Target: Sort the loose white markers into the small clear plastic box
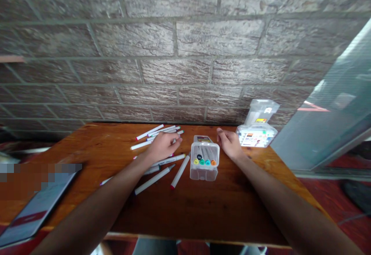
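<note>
A clear plastic marker box (204,162) stands in the middle of the wooden table (203,208), with several markers upright in it, coloured caps showing. Several white markers (156,133) lie loose on the table to its left. My left hand (162,145) rests over these markers, fingers curled down onto them; whether it grips one is hidden. My right hand (230,142) hovers just right of the box, fingers loosely curled, nothing visible in it.
A second clear marker case with its lid up (257,131) sits at the table's back right corner. A phone (34,208) lies at the left front edge. A brick wall (185,53) rises directly behind the table. A glass panel (333,112) stands on the right.
</note>
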Demonstrator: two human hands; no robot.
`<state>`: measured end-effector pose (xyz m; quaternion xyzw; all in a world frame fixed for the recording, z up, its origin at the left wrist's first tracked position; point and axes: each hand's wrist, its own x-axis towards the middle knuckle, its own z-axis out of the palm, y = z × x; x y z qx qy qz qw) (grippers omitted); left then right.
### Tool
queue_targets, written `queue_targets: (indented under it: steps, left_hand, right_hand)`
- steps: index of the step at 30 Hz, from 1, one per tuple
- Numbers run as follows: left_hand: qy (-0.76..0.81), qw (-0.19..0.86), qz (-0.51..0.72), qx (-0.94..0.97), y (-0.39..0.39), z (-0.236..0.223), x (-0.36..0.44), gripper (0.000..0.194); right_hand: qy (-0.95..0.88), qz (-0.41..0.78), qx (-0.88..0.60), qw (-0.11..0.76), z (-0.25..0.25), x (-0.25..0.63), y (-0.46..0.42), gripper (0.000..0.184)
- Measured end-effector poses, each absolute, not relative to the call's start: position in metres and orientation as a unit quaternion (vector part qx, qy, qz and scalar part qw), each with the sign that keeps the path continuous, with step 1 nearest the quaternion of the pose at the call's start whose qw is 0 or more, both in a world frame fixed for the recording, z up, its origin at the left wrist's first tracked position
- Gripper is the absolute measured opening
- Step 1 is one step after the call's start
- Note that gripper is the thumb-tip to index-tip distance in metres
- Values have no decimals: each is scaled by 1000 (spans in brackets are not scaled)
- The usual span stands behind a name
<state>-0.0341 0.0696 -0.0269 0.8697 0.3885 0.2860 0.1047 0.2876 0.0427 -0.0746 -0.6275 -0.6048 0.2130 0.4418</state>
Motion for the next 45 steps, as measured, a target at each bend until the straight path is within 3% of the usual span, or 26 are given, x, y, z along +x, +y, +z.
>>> queue_targets:
  steps: [45]
  left_hand:
    - [377,103,245,887,73,-34,-40,32]
  right_hand:
    - [-628,197,-630,412,-75,285,47,31]
